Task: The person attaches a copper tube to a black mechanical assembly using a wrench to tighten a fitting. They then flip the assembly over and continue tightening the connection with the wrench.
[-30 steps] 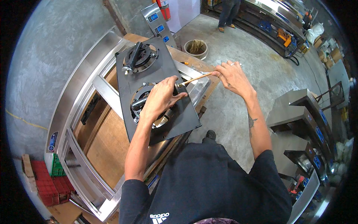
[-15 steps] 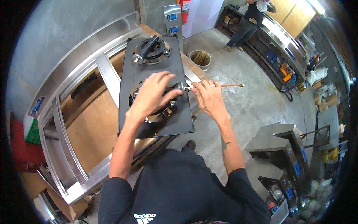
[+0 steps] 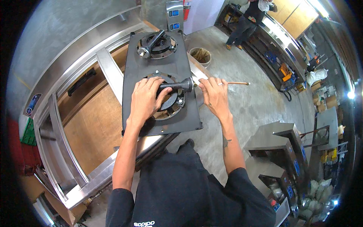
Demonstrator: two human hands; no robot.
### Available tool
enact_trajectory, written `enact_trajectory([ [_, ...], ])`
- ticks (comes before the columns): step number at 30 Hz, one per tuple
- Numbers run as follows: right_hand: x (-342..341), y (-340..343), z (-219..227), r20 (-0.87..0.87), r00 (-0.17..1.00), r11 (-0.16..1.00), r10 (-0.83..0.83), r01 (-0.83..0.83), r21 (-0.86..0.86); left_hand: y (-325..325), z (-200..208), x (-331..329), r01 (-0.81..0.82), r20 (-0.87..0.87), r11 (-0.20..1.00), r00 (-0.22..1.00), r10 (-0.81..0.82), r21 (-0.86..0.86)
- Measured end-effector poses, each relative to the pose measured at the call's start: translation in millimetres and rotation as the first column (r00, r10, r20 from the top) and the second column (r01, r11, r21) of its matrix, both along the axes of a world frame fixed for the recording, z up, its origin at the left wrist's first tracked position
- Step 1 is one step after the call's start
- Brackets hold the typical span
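A black stove panel (image 3: 141,70) with two round burner openings lies across a steel frame in front of me. In the nearer opening sits a black cast-iron burner (image 3: 177,86), its flared tube pointing right. My left hand (image 3: 143,99) is wrapped around the burner's left part, the thumb lying along the tube. Just beyond the tube's mouth, my right hand (image 3: 215,92) pinches a thin copper pipe (image 3: 238,83), which sticks out to the right with a fitting at its end. Whether the pipe touches the tube I cannot tell. A second burner (image 3: 153,44) occupies the far opening.
The steel frame (image 3: 81,49) surrounds a wooden board at left. Behind the panel on the right stands a bucket (image 3: 200,56). A person (image 3: 247,24) is by a steel bench at the back. Steel stove bodies (image 3: 270,138) stand at lower right.
My left hand, raised with spread fingers before, has come down and closed on the near burner. My right hand, still on the copper pipe, has shifted slightly right.
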State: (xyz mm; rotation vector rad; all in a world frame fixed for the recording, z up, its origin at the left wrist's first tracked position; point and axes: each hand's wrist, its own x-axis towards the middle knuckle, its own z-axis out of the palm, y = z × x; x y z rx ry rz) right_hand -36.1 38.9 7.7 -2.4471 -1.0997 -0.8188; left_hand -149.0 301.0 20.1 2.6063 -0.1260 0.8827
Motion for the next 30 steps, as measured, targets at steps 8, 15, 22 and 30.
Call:
enact_trajectory([
  [8, -2.8, 1.1, 0.9, 0.008, 1.000, 1.000, -0.021, 0.021, 0.008, -0.6, -2.7, 2.0, -0.019, 0.022, 1.000, 1.000, 0.019, 0.017],
  [15, -4.4, 3.7, 0.0, 0.009, 0.998, 0.999, -0.054, 0.054, 0.001, -1.7, -1.4, 0.9, -0.021, 0.012, 1.000, 1.000, 0.021, -0.001],
  [22, -4.4, 4.1, -0.9, 0.007, 0.998, 0.998, -0.057, 0.057, 0.009, -2.6, 0.2, 0.4, -0.027, 0.017, 1.000, 1.000, 0.026, 0.004],
  [30, -3.4, 4.6, -2.0, 0.030, 0.998, 0.998, -0.059, 0.058, 0.012, -2.3, -1.6, 1.3, -0.029, 0.026, 1.000, 0.999, 0.029, -0.001],
])
